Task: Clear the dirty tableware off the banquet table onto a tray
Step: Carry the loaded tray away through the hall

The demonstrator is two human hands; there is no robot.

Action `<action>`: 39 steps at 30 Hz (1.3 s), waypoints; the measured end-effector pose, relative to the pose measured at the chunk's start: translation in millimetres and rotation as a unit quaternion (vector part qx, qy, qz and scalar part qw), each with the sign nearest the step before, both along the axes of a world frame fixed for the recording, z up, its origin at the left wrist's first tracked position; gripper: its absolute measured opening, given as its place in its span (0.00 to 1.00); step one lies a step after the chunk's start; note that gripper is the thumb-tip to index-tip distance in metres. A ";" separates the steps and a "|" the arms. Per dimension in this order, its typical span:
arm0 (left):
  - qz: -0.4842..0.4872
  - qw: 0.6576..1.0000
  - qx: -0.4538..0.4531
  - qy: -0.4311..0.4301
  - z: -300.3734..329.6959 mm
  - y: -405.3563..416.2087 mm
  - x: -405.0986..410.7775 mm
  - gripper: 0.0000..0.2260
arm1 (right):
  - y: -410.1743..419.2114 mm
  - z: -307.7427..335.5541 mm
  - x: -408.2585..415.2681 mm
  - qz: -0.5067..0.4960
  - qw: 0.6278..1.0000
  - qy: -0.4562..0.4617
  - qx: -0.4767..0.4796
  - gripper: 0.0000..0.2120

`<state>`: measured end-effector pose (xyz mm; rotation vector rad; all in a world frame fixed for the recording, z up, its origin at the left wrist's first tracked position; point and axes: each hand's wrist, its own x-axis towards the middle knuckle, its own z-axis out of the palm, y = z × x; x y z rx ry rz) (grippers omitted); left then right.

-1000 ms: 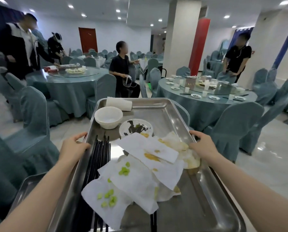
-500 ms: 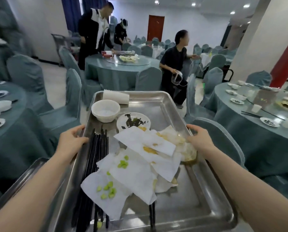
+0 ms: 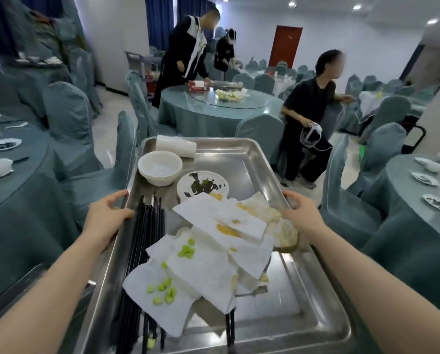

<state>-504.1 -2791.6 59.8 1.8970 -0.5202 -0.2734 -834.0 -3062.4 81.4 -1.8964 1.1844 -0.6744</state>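
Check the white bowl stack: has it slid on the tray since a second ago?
No. The white bowl stack sits in the same far-left spot on the tray, just behind the black chopsticks and beside the dirty plate.

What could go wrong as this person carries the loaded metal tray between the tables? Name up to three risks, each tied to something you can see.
1. The black chopsticks lie loose along the tray; a tilt could slide them off.
2. The soiled napkins hold loose green bits that may roll away.
3. The left hand and right hand grip only the side rims, and covered chairs crowd the path.
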 end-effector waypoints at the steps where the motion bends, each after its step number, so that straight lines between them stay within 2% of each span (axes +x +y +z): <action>1: 0.009 1.000 0.003 -0.002 -1.5 -16.4 7.5 0.25 | -20.3 -0.7 12.2 0.014 1.000 -0.003 -0.004 0.26; 6: 0.084 0.996 0.012 -0.012 -12.7 -87.4 41.0 0.25 | -119.4 -11.1 80.4 0.087 0.993 0.026 -0.074 0.23; 8: 0.111 0.993 0.017 -0.023 -14.6 -110.9 54.9 0.25 | -158.8 -15.4 112.9 0.105 0.990 0.042 -0.085 0.24; 16: 0.137 0.987 0.072 -0.032 -18.2 -207.0 151.9 0.25 | -282.5 -25.3 264.4 0.175 0.978 0.055 -0.101 0.21; 21: 0.131 0.986 0.100 -0.028 -24.6 -275.0 227.7 0.27 | -353.2 -26.3 349.5 0.157 0.983 0.033 -0.091 0.21; 28: 0.146 0.983 0.102 -0.045 1.8 -388.0 336.8 0.27 | -475.2 -13.6 469.4 0.133 0.990 0.004 -0.049 0.18; 32: 0.160 0.979 0.108 -0.068 1.3 -460.2 401.4 0.28 | -553.7 -15.5 551.0 0.157 0.986 -0.016 -0.051 0.18; 39: 0.231 0.966 0.110 -0.046 -2.7 -543.5 504.6 0.28 | -663.4 2.4 708.7 0.231 0.968 -0.009 -0.093 0.16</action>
